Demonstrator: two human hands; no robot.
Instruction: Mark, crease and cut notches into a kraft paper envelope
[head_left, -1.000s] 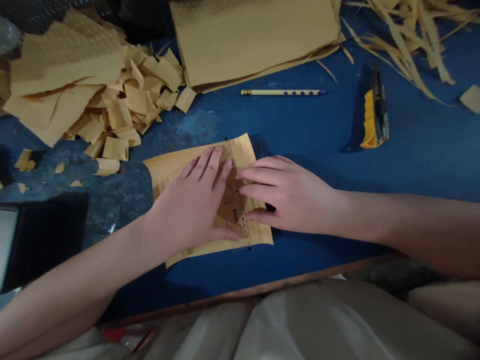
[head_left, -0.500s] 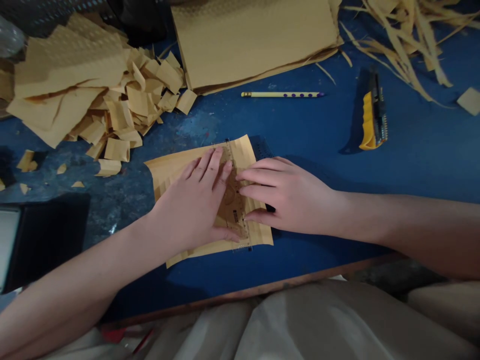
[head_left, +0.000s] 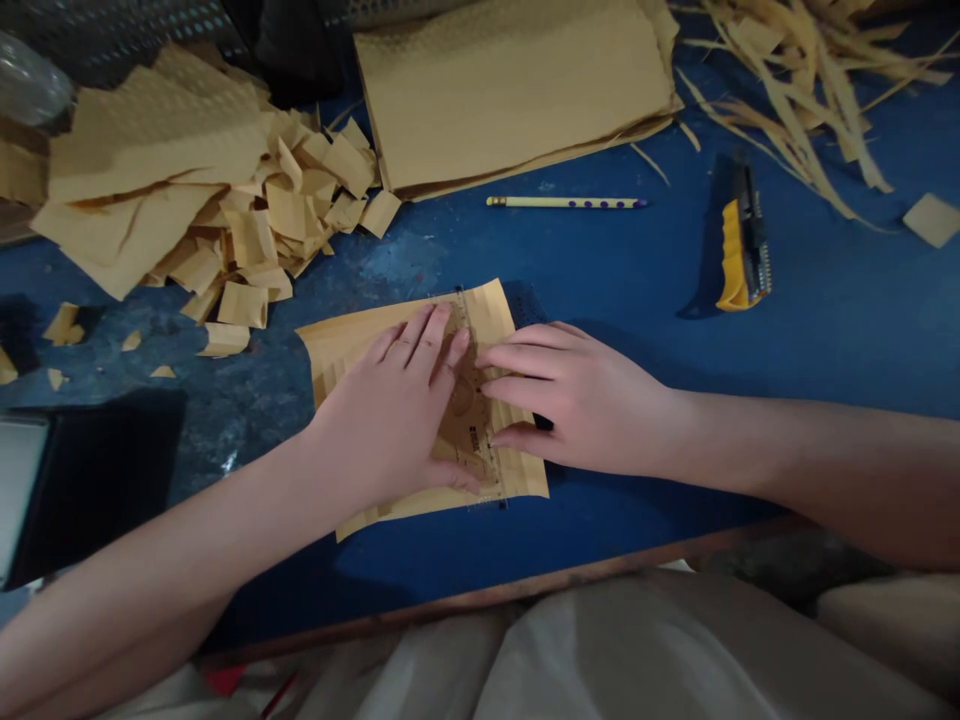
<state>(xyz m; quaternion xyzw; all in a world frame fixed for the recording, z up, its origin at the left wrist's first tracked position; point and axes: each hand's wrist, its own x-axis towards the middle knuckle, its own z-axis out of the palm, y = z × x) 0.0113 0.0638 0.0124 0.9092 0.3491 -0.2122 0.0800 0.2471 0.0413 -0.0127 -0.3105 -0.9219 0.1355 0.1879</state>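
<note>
A piece of brown paper [head_left: 327, 362] with crease lines lies on the blue table at the middle. Across it rests a clear plastic ruler [head_left: 466, 430] with printed markings and a round cutout. My left hand [head_left: 382, 415] presses flat on the ruler and the paper, fingers and thumb spread. From the right, my right hand [head_left: 592, 400] reaches over the paper's right part; its outstretched fingertips meet the paper along the ruler's right edge. Under its palm, the paper's edge is partly hidden.
Farther back are a pencil [head_left: 566, 203], a yellow box cutter [head_left: 739, 245] and a stack of brown sheets [head_left: 517, 95]. Paper scraps [head_left: 262, 220] are heaped at the left, thin strips [head_left: 817, 90] at the back right. A black-edged device [head_left: 82, 480] stands at left.
The whole view has shifted slightly, so everything sits a little lower. Both hands, the ruler and the paper keep nearly the same places relative to each other.
</note>
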